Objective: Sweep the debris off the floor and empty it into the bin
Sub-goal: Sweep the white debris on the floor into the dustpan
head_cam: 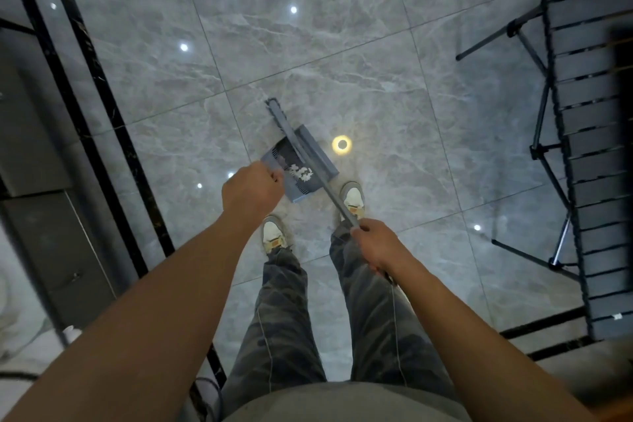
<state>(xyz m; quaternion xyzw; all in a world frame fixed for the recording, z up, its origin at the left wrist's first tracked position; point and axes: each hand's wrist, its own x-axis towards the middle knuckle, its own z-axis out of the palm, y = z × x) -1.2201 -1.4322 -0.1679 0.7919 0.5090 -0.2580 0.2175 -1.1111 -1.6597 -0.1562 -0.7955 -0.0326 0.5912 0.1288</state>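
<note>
the broom (pixel 325 181) shaft is held in the right hand (pixel 375 245), fingers wrapped closed round its upper end; from that grip the shaft is slanted down and across the dustpan (pixel 325 161), with the head beyond the pan's far side. whether the head touches the floor (pixel 308 44) cannot be told. the left hand (pixel 251 190) is curled into a closed fist at the pan's near left corner, presumably round the pan's handle, though the handle is hidden by the hand. both forearms are stretched forward and down, the left reaching further than the right. white debris (pixel 301 173) is gathered inside the pan, just left of the shaft, and none can be made out on the tiles around the pan. the sweeping step is therefore judged all but finished, with emptying not yet done. no bin is in view, so it must be found first. the pan should then be lifted level so that nothing is spilled, with the broom drawn clear of it. two shoes (pixel 352 197) are planted just near of the pan, and a slatted table (pixel 589 147) stands well to its right.
</note>
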